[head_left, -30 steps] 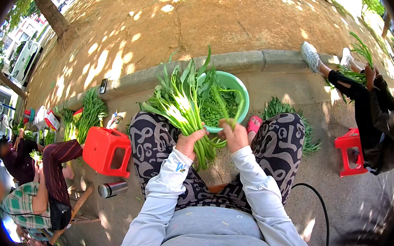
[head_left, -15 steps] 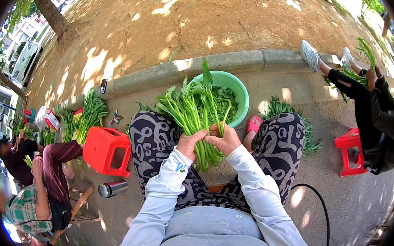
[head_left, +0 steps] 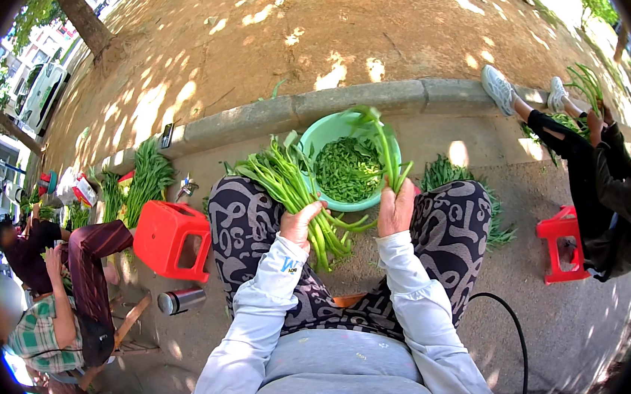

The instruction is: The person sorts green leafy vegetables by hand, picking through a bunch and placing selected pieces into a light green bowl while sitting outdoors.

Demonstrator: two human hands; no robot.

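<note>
My left hand (head_left: 299, 224) is closed round a thick bunch of leafy greens (head_left: 276, 175), long pale-green stems with leafy ends fanning out over my left knee. Apart from it, my right hand (head_left: 397, 212) grips a few leafy stems (head_left: 389, 149) upright, their leafy tops blurred and reaching over the basin. Beyond my knees stands a light green basin (head_left: 316, 132). Short torn pieces of greens (head_left: 342, 171) lie inside it. The cut stem ends of the left bunch stick out below my left hand, between my knees.
A red stool (head_left: 165, 238) and a steel flask (head_left: 181, 301) are on my left, near piled greens (head_left: 150, 182). More greens (head_left: 452, 176) lie by my right knee. A kerb (head_left: 354, 103) runs behind the basin. People sit on both sides; another red stool (head_left: 561, 241) is at right.
My hands have moved apart. My right hand has drawn a few stems off the bunch and gone right and up, while my left hand keeps the rest. More of the basin now shows.
</note>
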